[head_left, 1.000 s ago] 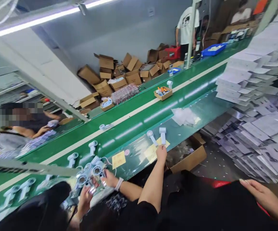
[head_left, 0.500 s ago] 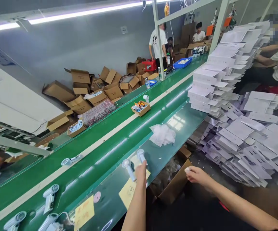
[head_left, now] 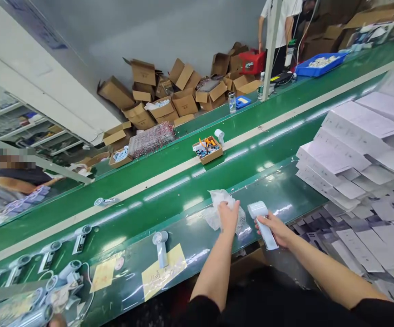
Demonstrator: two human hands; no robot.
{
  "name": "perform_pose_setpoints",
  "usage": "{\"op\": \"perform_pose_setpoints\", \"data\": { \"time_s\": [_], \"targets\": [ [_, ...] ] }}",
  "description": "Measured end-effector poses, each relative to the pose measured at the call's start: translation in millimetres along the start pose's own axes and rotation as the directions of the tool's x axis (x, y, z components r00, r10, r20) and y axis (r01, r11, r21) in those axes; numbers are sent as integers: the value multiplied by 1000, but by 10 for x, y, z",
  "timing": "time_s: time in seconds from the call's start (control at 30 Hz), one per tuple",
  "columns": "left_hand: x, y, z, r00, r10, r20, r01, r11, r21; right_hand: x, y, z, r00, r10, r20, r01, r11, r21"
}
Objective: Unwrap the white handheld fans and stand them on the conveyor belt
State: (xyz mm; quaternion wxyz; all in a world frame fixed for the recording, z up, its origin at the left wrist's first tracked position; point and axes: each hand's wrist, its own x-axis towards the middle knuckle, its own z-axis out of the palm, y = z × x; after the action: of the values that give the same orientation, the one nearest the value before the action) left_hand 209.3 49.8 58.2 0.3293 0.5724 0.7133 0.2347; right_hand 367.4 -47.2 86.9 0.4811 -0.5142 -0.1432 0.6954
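My right hand [head_left: 274, 227] grips a pale blue handheld fan [head_left: 262, 219] by its handle, just above the near edge of the green workbench [head_left: 285, 195]. My left hand [head_left: 228, 213] rests on a heap of clear plastic bags [head_left: 221, 208] and pinches one of them. A second pale blue fan [head_left: 160, 245] lies on a yellow paper note [head_left: 164, 271] to the left of my left arm.
The green conveyor belt [head_left: 169, 181] carries several fans at lower left and a small cardboard box of parts [head_left: 207, 149]. Stacks of white flat cartons [head_left: 360, 150] stand at right. Open cardboard boxes [head_left: 169, 95] pile up by the wall. Other people work at far left and back right.
My right hand has come up from beside the floor box and now holds a fan. My left hand left the fans and moved right onto the plastic bags. The view swung right.
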Motion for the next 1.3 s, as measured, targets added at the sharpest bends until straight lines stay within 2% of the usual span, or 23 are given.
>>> {"op": "perform_pose_setpoints", "data": {
  "time_s": [0.07, 0.17, 0.3, 0.37, 0.47, 0.5, 0.57, 0.63, 0.7, 0.77, 0.83, 0.9, 0.93, 0.97, 1.0, 1.07, 1.1, 1.17, 1.23, 1.3],
  "targets": [
    [180, 7, 151, 992, -119, 28, 116, 988, 100, 11, -83, -135, 998, 62, 27, -63, 998, 31],
    [220, -159, 185, 978, -208, 26, 206, 976, 68, 35, -125, -241, 986, 153, 63, -156, 987, 34],
    [77, -360, -101, 983, -181, 33, 183, 980, -74, 108, -124, -255, 963, 214, 162, -224, 973, 47],
    [-18, -381, -316, 986, -163, 20, 163, 956, -244, 143, -127, -212, 937, 217, 272, -248, 965, 87],
    [-187, -326, -659, 981, -174, -90, 104, 851, -514, 138, -146, -57, 872, 219, 437, -311, 938, 151],
    [-253, -293, -766, 977, -169, -131, 72, 837, -542, 115, -154, 28, 845, 220, 487, -331, 931, 153],
    [-401, -222, -954, 980, -110, -164, 14, 867, -498, 45, -162, 247, 776, 211, 595, -353, 926, 132],
    [-557, -183, -1095, 995, -15, -94, -31, 884, -466, -34, -151, 506, 691, 210, 692, -349, 935, 65],
    [-698, -218, -1194, 997, 52, 59, -11, 840, -542, -89, -108, 742, 645, 223, 731, -315, 949, -12],
    [-800, -344, -1268, 982, 11, 189, 127, 701, -702, -115, -29, 898, 658, 249, 711, -273, 959, -83],
    [-847, -529, -1331, 952, -129, 277, 305, 428, -851, -128, 86, 960, 707, 264, 656, -238, 962, -131],
    [-848, -710, -1380, 899, -267, 347, 389, 123, -913, -157, 230, 964, 763, 277, 584, -219, 961, -170],
    [-838, -780, -1395, 874, -306, 379, 403, 17, -915, -182, 309, 961, 786, 282, 550, -214, 959, -187],
    [-828, -832, -1403, 858, -328, 395, 405, -40, -913, -215, 385, 961, 805, 285, 520, -208, 957, -202],
    [-819, -867, -1404, 855, -339, 391, 397, -55, -916, -256, 455, 967, 821, 280, 498, -198, 957, -213],
    [-819, -901, -1389, 882, -334, 332, 355, 11, -935, -351, 551, 989, 836, 261, 483, -172, 960, -221],
    [-828, -910, -1378, 903, -327, 278, 322, 90, -942, -401, 571, 1003, 832, 256, 491, -166, 961, -219],
    [-858, -929, -1361, 941, -304, 152, 254, 331, -909, -486, 555, 1024, 805, 266, 530, -178, 961, -213],
    [-884, -950, -1356, 968, -238, 86, 216, 597, -772, -536, 499, 1041, 746, 318, 585, -221, 947, -232],
    [-885, -954, -1357, 985, -138, 101, 170, 782, -600, -543, 455, 1067, 662, 401, 633, -284, 916, -284]
  ]
}}
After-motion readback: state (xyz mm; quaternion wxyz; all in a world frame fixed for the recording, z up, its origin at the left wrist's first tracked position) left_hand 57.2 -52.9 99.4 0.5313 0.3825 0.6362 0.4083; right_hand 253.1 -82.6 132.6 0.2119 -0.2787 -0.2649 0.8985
